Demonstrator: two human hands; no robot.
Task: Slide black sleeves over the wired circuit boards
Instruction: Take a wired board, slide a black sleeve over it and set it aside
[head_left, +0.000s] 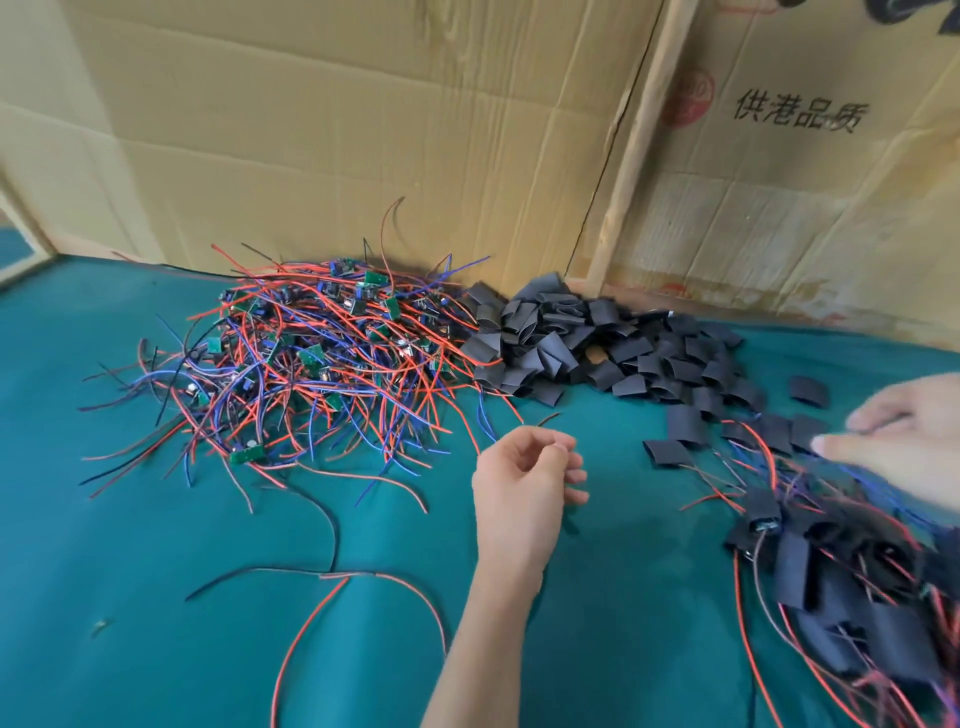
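1. We look down on a teal cloth-covered tabletop (156, 545); its far edge meets upright sheets of creased brown cardboard (363, 130), which wall off the back.
2. The widest open stretch of cloth lies near us on the left and centre, crossed only by a few loose red and black wires (332, 577).
3. A tangled heap of small green circuit boards with red, blue and black wires (311, 358) sits far left of centre, against the cardboard.
4. Just to its right, touching it, lies a pile of short flat black sleeves (597, 343), matte and open-ended.
5. At the near right edge, boards already covered by black sleeves (831, 582) lie heaped, wires trailing out.
6. Our left hand (524, 478) hovers mid-table, fingers loosely curled, holding nothing.
7. Our right hand (904, 441), blurred, reaches in from the right over scattered sleeves; we cannot tell whether it holds anything.
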